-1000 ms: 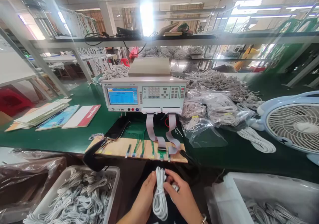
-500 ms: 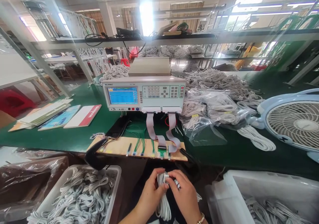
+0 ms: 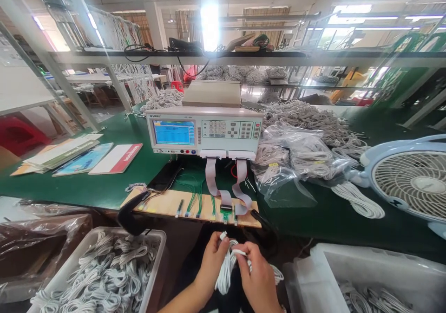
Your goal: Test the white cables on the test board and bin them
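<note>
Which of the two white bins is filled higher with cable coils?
The bin nearer the left hand: its coils are heaped close to the rim. In the other bin, nearer the right hand, coils lie low, below bare inner wall.

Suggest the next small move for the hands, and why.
Probably move the plug in the left hand toward the green board: its tip pokes clear of the grip, and the board sits just ahead, at the near edge of the wooden strip.
</note>
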The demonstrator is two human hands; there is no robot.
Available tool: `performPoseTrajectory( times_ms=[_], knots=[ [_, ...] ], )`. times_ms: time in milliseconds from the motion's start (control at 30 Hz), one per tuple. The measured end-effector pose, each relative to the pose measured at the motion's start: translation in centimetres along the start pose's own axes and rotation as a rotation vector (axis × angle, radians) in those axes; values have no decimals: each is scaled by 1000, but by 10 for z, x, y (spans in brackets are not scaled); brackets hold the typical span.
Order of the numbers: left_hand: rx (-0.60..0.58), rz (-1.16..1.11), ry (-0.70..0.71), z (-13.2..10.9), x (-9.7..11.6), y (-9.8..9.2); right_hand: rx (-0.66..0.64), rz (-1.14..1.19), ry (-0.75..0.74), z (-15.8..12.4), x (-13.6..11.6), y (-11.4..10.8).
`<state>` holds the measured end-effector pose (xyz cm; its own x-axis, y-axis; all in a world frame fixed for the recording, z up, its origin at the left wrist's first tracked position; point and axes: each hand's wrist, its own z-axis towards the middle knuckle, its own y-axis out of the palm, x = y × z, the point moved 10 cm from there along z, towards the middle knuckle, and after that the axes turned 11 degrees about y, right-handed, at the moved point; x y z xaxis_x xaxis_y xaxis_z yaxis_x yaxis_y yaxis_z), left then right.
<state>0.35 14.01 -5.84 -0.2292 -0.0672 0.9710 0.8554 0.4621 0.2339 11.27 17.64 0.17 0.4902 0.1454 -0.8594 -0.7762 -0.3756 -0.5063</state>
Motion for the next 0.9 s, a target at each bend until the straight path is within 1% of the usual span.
performPoseTrajectory(
  times_ms=[67, 133, 200, 233, 300, 367, 433, 500, 567, 633, 667, 733, 833, 900],
  knots=[
    [-5, 1, 12, 4, -3, 1, -30, 147, 112, 8, 10, 0],
    [-25, 16, 29, 7, 0, 1, -126, 355, 243, 17, 19, 7],
    [-61, 25, -12, 9, 1, 2, -220, 500, 327, 26, 24, 14],
    [-81, 20, -48, 9, 2, 2, -247, 526, 347, 30, 25, 17],
    [-107, -5, -124, 10, 3, 2, -254, 503, 357, 37, 28, 16],
    [-103, -43, -185, 11, 6, 0, -243, 464, 341, 43, 29, 15],
    [-92, -95, -240, 11, 9, -1, -254, 487, 342, 46, 30, 18],
    [-85, -159, -276, 11, 13, -2, -293, 609, 385, 45, 31, 26],
    [-76, -212, -301, 11, 16, -4, -331, 776, 448, 42, 32, 35],
    [-67, -238, -315, 11, 17, -6, -320, 875, 484, 39, 33, 39],
    [-63, -238, -320, 11, 17, -7, -293, 868, 478, 39, 33, 37],
    [-55, -233, -321, 12, 17, -7, -252, 772, 431, 39, 31, 28],
    [-24, -244, -316, 12, 15, -5, -265, 584, 377, 40, 26, 15],
    [32, -271, -294, 12, 14, -3, -264, 509, 369, 40, 24, 6]
  ],
)
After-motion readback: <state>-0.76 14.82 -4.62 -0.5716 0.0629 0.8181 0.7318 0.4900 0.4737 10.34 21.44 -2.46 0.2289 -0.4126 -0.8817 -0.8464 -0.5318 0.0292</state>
